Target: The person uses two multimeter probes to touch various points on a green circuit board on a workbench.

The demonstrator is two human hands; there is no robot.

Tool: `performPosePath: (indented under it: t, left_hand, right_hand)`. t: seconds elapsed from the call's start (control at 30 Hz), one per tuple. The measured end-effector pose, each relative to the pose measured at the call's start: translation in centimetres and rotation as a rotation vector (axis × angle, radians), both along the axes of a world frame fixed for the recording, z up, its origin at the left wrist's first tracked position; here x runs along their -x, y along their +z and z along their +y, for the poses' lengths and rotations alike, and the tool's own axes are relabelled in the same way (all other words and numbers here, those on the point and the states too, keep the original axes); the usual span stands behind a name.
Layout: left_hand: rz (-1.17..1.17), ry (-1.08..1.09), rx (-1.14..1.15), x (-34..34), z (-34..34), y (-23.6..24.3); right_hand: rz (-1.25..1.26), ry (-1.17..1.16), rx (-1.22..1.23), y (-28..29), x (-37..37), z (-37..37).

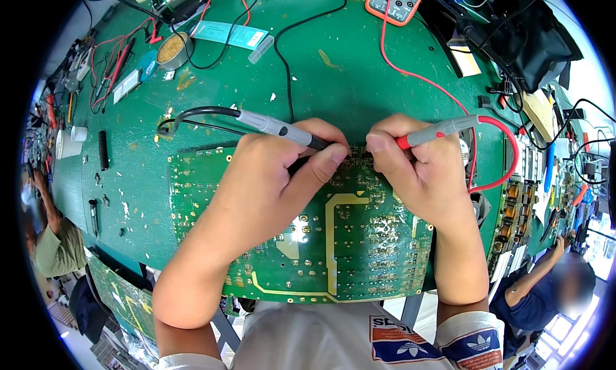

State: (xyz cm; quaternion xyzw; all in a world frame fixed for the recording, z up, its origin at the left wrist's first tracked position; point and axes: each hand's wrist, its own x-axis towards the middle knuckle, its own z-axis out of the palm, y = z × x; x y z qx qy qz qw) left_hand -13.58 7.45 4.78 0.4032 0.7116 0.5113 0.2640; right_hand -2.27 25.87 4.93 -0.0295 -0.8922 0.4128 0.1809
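A large green circuit board lies flat at the table's near edge, under both my forearms. My left hand is closed round a test probe with a grey and black handle and a black lead. In my right hand is a second test probe, grey and red, its red lead looping off to the right. Both hands meet over the board's far edge, fingertips close together. The fingers hide the probe tips, so I cannot tell whether they touch the board. At the far side lies an orange multimeter.
A round tin stands at the far left near a light-blue strip. Leads cross the green table. A black bag and stacked boards line the right. People work at left and right.
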Motion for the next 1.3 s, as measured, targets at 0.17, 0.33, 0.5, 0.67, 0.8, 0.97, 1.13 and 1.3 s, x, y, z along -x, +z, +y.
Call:
performPosePath:
  t: [0.17,0.33,0.5,0.67,0.8,0.97,1.13,1.3]
  left_hand:
    - [-0.009,0.035,0.008,-0.23,0.08,0.29]
    - [-0.035,0.037,0.007,-0.25,0.06,0.28]
    - [-0.013,0.038,0.019,-0.23,0.08,0.42]
    - [-0.011,0.036,-0.002,-0.2,0.11,0.14]
    - [-0.05,0.034,0.038,-0.17,0.1,0.55]
    - [-0.076,0.01,0.06,0.04,-0.04,0.46]
    - [0.017,-0.029,0.065,0.31,-0.1,0.59]
    - [-0.02,0.006,0.039,0.05,0.06,0.37]
  right_hand:
    - [0.038,-0.026,0.094,-0.22,0.01,-0.1]
    - [0.064,-0.003,0.042,-0.39,0.03,0.1]
    - [0.065,0.004,0.03,-0.41,0.13,0.07]
    - [0.05,-0.003,0.02,-0.27,0.09,0.02]
    - [0.027,-0.008,0.023,-0.11,0.09,-0.04]
    - [0.024,0.001,0.028,0.03,0.06,-0.06]
    - [0.022,-0.002,0.042,0.18,0.05,-0.12]
    - [0.032,-0.014,0.047,0.07,-0.21,-0.22]
